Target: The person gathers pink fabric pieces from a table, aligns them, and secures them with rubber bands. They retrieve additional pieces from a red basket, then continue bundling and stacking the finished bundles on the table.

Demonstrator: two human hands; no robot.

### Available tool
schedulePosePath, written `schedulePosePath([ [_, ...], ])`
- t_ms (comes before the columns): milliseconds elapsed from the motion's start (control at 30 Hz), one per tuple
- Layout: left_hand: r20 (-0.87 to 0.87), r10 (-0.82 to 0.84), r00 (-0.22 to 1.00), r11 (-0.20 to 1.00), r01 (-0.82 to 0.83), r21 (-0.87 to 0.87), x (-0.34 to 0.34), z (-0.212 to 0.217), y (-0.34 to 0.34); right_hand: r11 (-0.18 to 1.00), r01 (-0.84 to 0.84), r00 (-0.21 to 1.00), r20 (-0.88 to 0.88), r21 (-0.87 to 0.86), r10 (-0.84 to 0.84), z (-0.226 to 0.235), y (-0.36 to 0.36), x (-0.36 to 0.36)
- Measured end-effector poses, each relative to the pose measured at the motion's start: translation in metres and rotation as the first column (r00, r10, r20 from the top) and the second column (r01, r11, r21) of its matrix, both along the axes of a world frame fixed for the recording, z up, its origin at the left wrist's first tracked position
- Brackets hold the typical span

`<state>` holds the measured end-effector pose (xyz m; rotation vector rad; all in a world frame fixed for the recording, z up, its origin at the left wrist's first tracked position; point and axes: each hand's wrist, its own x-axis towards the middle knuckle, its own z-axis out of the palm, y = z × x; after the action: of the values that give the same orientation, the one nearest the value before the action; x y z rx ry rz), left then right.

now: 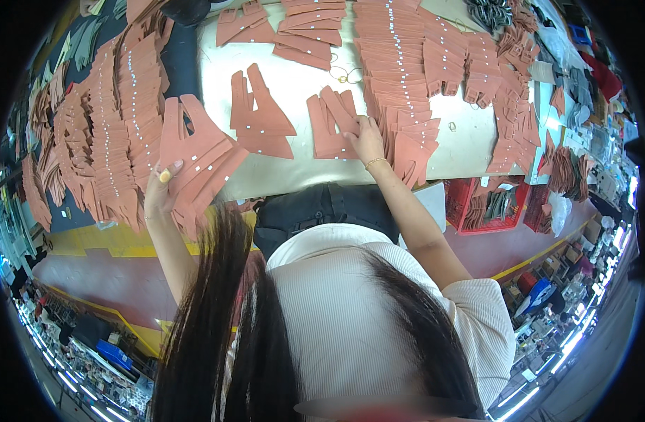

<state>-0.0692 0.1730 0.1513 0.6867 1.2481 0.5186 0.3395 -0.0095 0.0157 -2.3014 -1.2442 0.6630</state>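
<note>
On the left, my left hand [162, 186] is closed round the lower edge of a fanned bunch of salmon-coloured cut pieces [203, 158]. Each has a slotted top and a small white tag. A yellow cover sits on one of its fingers. My right hand [367, 144] pinches the right side of another cut piece [326, 137] that lies at the table's near edge. Its fingertips partly cover that piece. Between my hands, a few matching pieces [264, 119] lie overlapped on the pale table [308, 174].
Long overlapping rows of tagged pieces [393, 77] run along the right, with more rows [108, 119] on the left. Further pieces [312, 28] lie at the back. A thin yellowish ring [342, 79] sits mid-table. Beside the table, a red crate [470, 221] holds stacked pieces. A black bag [322, 207] is against my front.
</note>
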Motion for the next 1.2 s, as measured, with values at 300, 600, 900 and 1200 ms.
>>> schedulePosePath([
  [300, 0.015, 0.032, 0.999, 0.999, -0.032, 0.002, -0.01, -0.006, -0.014, 0.941, -0.33, 0.873, 0.352, -0.079, 0.336, 0.029, -0.002, -0.018],
  [600, 0.002, 0.045, 0.999, 0.999, -0.045, 0.007, -0.01, -0.003, -0.019, 0.994, -0.085, 0.986, -0.141, 0.064, 0.093, 0.026, 0.0, -0.01],
  [900, 0.007, 0.028, 1.0, 1.0, -0.028, 0.0, -0.003, -0.001, -0.022, 0.99, -0.089, 0.996, -0.035, -0.112, 0.086, -0.001, 0.02, 0.014],
  [1200, -0.009, 0.013, 1.0, 1.0, -0.013, -0.007, 0.002, 0.006, -0.025, 0.954, -0.281, 0.942, -0.217, -0.104, 0.254, 0.023, 0.029, 0.03],
])
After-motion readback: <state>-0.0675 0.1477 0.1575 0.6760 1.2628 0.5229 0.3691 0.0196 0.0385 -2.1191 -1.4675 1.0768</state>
